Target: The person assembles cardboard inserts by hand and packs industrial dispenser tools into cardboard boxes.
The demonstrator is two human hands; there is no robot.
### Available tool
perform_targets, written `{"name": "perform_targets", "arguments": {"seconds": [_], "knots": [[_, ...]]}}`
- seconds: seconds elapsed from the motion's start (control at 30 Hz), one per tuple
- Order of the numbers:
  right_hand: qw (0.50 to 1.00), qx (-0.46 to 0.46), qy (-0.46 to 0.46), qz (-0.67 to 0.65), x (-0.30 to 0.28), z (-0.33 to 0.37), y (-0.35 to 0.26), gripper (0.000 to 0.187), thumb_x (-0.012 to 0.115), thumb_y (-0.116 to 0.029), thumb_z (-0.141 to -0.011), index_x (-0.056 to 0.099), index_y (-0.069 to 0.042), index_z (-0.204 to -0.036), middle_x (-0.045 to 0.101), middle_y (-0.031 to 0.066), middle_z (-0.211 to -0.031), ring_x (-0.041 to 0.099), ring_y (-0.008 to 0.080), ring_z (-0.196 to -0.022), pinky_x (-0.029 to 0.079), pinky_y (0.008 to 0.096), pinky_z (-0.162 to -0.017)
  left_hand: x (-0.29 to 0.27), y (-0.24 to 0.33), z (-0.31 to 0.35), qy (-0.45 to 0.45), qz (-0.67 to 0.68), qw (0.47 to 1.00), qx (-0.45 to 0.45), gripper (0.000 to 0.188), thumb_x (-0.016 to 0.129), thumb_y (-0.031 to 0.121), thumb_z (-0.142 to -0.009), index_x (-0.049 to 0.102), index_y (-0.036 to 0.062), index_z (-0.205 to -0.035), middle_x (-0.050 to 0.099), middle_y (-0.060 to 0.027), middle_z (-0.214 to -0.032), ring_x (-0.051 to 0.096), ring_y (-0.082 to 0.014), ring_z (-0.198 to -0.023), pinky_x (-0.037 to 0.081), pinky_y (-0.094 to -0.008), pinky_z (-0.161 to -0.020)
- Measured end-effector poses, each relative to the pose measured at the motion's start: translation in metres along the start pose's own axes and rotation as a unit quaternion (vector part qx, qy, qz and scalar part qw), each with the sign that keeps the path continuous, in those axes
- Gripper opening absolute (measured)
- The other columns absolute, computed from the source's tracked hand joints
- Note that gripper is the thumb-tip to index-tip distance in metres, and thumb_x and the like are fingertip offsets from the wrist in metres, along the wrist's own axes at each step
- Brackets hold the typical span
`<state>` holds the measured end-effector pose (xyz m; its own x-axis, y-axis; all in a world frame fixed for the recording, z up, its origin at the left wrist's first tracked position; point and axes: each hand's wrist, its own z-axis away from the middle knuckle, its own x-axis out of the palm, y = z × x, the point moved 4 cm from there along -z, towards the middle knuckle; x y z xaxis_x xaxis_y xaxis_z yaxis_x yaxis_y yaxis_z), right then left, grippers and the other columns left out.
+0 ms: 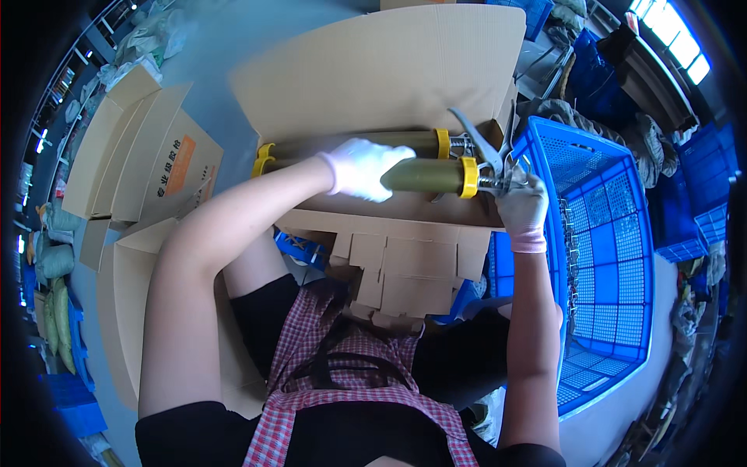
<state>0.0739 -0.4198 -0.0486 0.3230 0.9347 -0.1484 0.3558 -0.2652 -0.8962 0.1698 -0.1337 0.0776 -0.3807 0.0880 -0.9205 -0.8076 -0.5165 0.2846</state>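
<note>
In front of me I hold a caulking gun with an olive barrel, yellow end rings and a metal trigger end, level above an open cardboard box. My left hand, in a white glove, wraps round the barrel. Gloved too, my right hand is closed round the metal handle end; its fingers partly hide the handle. Just beyond lies a second caulking gun of the same kind, its barrel partly covered by my left hand. A grey metal lever sticks up near the right end of the guns.
A deep blue plastic crate stands close on my right, with metal parts along its inner left side. Another open cardboard box stands at left. Cut cardboard flaps hang before my knees. Blue crates and bags line the surroundings.
</note>
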Motion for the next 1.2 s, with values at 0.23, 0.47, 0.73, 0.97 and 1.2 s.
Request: {"name": "perform_targets", "arguments": {"seconds": [0.23,0.47,0.73,0.97,1.2], "knots": [[0.958,0.151,-0.013,0.245,0.006,-0.020,-0.041,0.048,0.048,-0.043,-0.095,0.065,0.002,-0.092,0.064,0.0116,-0.073,0.062,0.0238,-0.068,0.048,0.0348,-0.064,0.035,-0.021,0.005,-0.125,0.080,0.989,-0.017,0.063,0.055,0.050,-0.085,0.048,0.0028,-0.126,0.063,-0.0217,-0.104,0.063,-0.0327,-0.091,0.048,-0.0409,-0.085],[0.841,0.156,-0.128,0.501,0.054,-0.050,-0.076,0.078,0.055,-0.072,-0.076,0.063,0.004,-0.091,0.066,0.0210,-0.074,0.067,0.0344,-0.073,0.053,0.0404,-0.065,0.076,-0.006,-0.136,-0.202,-0.047,0.978,-0.008,0.028,0.039,0.013,-0.092,0.057,0.0072,-0.113,0.063,-0.0069,-0.097,0.058,-0.0185,-0.071,0.047,-0.0320,-0.061],[0.830,0.135,-0.111,0.530,0.060,-0.059,-0.068,0.087,0.062,-0.077,-0.066,0.060,0.007,-0.088,0.066,0.0177,-0.069,0.068,0.0299,-0.066,0.055,0.0366,-0.058,0.089,-0.009,-0.143,-0.041,0.334,0.940,-0.051,0.027,0.046,0.014,-0.094,0.058,0.0047,-0.117,0.061,-0.0074,-0.114,0.055,-0.0187,-0.099,0.043,-0.0300,-0.091],[0.822,0.173,0.001,0.542,0.070,-0.052,-0.054,0.085,0.064,-0.065,-0.071,0.053,0.011,-0.108,0.067,0.0184,-0.071,0.068,0.0307,-0.066,0.055,0.0382,-0.058,0.056,0.009,-0.105,-0.015,0.278,0.960,-0.016,0.024,0.048,0.016,-0.094,0.059,0.0024,-0.111,0.061,-0.0158,-0.108,0.057,-0.0277,-0.100,0.046,-0.0346,-0.088],[0.795,0.305,-0.121,0.510,0.052,-0.060,-0.036,0.104,0.049,-0.067,-0.081,0.016,0.010,-0.143,0.063,0.0272,-0.108,0.064,0.0344,-0.101,0.050,0.0402,-0.086,0.052,-0.034,0.011,0.277,-0.002,0.961,-0.001,0.031,0.062,0.024,-0.083,0.058,0.0073,-0.109,0.057,-0.0161,-0.112,0.053,-0.0339,-0.108,0.042,-0.0442,-0.093]]}}
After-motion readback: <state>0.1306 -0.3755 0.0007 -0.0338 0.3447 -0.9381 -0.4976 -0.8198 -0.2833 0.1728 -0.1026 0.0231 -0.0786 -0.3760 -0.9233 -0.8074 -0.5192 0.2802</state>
